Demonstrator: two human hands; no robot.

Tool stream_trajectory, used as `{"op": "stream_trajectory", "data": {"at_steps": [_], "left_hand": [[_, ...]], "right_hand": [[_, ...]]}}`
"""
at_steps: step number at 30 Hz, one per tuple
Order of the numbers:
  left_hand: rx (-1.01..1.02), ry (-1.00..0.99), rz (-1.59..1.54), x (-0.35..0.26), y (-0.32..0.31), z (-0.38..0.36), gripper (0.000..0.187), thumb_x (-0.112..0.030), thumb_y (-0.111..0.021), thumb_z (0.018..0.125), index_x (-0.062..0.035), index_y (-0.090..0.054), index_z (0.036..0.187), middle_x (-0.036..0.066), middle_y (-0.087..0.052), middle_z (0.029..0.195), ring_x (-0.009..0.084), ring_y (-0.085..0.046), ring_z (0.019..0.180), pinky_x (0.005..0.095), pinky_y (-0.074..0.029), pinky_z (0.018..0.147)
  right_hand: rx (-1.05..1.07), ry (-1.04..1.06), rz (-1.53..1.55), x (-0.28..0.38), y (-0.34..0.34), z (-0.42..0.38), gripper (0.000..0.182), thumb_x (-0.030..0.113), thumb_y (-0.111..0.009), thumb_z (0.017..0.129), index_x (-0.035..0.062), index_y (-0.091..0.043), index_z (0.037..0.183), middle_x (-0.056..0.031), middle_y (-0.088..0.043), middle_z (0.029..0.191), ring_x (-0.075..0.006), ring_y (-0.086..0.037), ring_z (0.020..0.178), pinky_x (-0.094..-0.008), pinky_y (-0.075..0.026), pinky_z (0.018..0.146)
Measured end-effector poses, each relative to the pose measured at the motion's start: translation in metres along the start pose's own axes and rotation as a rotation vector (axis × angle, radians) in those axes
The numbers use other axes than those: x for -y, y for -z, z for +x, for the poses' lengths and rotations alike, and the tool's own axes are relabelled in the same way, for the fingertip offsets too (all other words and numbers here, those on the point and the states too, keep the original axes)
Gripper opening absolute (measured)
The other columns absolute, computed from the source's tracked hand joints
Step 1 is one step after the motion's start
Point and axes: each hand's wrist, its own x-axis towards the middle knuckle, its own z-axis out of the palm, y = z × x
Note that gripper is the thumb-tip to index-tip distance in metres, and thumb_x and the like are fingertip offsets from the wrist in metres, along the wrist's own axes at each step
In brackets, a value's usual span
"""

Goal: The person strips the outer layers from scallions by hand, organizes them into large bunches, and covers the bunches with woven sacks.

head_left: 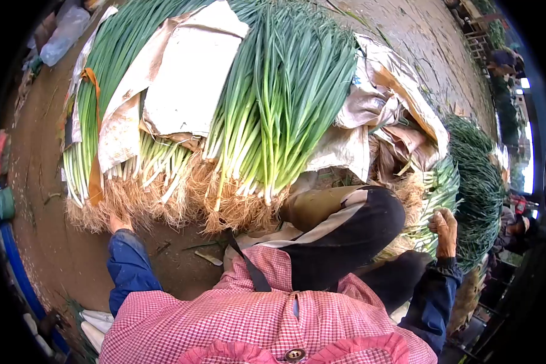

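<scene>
While roots bury left fingers, right fingers grip scallions.

- My left hand presses into the rooty ends of a big spring onion bundle wrapped in sacking.
- My right hand grips another green bundle beside my knee.

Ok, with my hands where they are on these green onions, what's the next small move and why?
Probably close the left hand around the roots of the big green onion pile and draw a bunch toward you. That hand already touches the root ends, while the right hand rests by the smaller pile, seemingly holding nothing.
</scene>
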Motion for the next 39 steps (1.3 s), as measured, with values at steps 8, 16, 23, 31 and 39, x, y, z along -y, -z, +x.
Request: {"op": "stream_trajectory", "data": {"at_steps": [8,16,23,31,39], "left_hand": [[-0.441,-0.346,0.434,0.022,-0.139,-0.183,0.026,-0.016,-0.062,0.073,-0.0056,-0.048,0.092,0.007,-0.053,0.076,0.0218,-0.05,0.061,0.0391,-0.044,0.056],[0.777,-0.072,0.448,0.038,-0.315,-0.335,0.021,-0.005,-0.052,0.08,-0.0063,-0.047,0.1,0.001,-0.05,0.072,0.0071,-0.048,0.054,0.0179,-0.04,0.044],[0.926,-0.085,0.589,0.066,-0.4,-0.405,0.018,-0.003,-0.055,0.079,-0.0077,-0.048,0.094,0.002,-0.05,0.075,0.0077,-0.048,0.053,0.0169,-0.035,0.043],[0.821,0.208,0.75,0.114,-0.417,-0.434,0.021,0.0,-0.053,0.078,-0.0039,-0.048,0.098,0.006,-0.054,0.076,0.0131,-0.056,0.055,0.0225,-0.046,0.044],[0.95,0.233,0.984,0.148,-0.481,-0.445,0.019,-0.003,-0.053,0.079,-0.0066,-0.048,0.097,0.005,-0.055,0.075,0.0127,-0.056,0.057,0.0233,-0.048,0.049]], "right_hand": [[-0.18,-0.095,0.1,-0.099,0.038,-0.097,0.027,0.025,-0.055,0.086,-0.0005,-0.054,0.092,-0.0042,-0.055,0.071,-0.0086,-0.049,0.059,-0.0206,-0.039,0.053],[-0.019,-0.076,0.04,-0.147,0.043,-0.086,0.018,0.01,-0.051,0.088,-0.0058,-0.053,0.097,-0.0086,-0.057,0.081,-0.0143,-0.055,0.07,-0.027,-0.048,0.063],[-0.232,0.213,-0.415,-0.124,0.045,0.033,0.017,0.015,-0.059,0.079,0.0028,-0.061,0.092,-0.0193,-0.06,0.089,-0.0319,-0.058,0.086,-0.0397,-0.046,0.077],[-0.274,0.114,-0.998,-0.114,0.089,0.295,0.034,0.025,-0.061,0.074,0.021,-0.065,0.107,-0.0121,-0.034,0.139,-0.0336,-0.024,0.132,-0.0494,-0.022,0.105],[-0.465,0.32,0.44,-0.136,0.234,0.309,0.039,0.01,-0.051,0.087,-0.0054,-0.046,0.123,-0.0115,-0.054,0.119,-0.0192,-0.05,0.108,-0.0278,-0.039,0.092]]}}
